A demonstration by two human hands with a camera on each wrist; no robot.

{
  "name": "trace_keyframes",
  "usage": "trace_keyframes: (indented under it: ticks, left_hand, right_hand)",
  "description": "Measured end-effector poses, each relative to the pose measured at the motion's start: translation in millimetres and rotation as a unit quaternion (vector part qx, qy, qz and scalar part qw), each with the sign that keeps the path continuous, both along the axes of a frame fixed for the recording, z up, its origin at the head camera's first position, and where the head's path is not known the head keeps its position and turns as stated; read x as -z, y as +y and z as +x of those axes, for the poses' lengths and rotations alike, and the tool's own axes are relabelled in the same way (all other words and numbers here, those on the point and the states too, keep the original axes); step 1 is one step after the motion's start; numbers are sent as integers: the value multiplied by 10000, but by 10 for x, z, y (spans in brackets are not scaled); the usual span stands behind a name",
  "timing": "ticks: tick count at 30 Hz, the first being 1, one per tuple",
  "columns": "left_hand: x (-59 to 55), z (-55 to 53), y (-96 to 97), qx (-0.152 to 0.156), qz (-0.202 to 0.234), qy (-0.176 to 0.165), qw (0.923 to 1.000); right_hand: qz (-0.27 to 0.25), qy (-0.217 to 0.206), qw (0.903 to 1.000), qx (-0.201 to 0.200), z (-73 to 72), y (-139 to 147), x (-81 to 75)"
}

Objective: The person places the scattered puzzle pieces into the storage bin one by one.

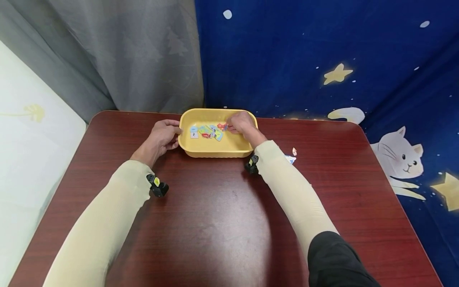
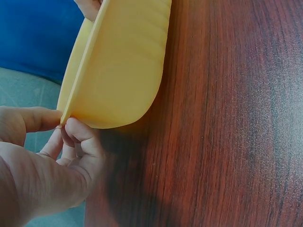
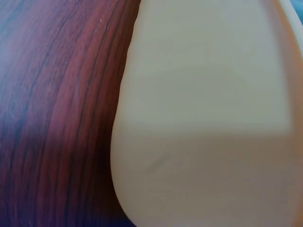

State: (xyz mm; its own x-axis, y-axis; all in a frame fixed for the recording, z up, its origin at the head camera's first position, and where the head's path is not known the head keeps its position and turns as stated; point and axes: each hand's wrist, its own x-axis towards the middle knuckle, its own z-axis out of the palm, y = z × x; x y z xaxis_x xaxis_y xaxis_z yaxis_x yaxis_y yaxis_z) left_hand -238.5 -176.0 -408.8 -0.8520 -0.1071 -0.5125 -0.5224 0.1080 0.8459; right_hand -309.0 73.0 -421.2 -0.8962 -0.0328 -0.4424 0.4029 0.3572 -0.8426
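A yellow plastic basin [image 1: 215, 154] stands near the table's far edge, with several small colourful cut-out pieces [image 1: 206, 131] lying on its bottom. My left hand [image 1: 163, 136] pinches the rim at its left end; in the left wrist view, thumb and fingers meet on either side of that rim. Inside the basin's right half is my right hand [image 1: 242, 122], fingers bent downward and pinching a red cut-out piece [image 1: 221, 126] at its edge. The fingertips are partly hidden. The right wrist view holds only the basin's side wall [image 3: 199, 104] and table, without the hand.
On the dark red wooden table [image 1: 215, 223], a few more small pieces [image 1: 290, 159] lie right of the basin, partly behind my right sleeve. Grey and blue curtains [image 1: 272, 59] hang just beyond the far edge. A white surface [image 1: 32, 131] borders the left side.
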Motion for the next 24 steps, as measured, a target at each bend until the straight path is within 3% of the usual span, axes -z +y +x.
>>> trace_keyframes:
  ticks: [14, 24]
  left_hand:
    - [-11, -2, -6, 24, -28, -39, 10000]
    - [-20, 0, -7, 31, -24, -71, 10000]
  right_hand:
    - [103, 167, 9998, -101, 34, 20, -2]
    - [50, 121, 9999, -14, 8, 54, -86]
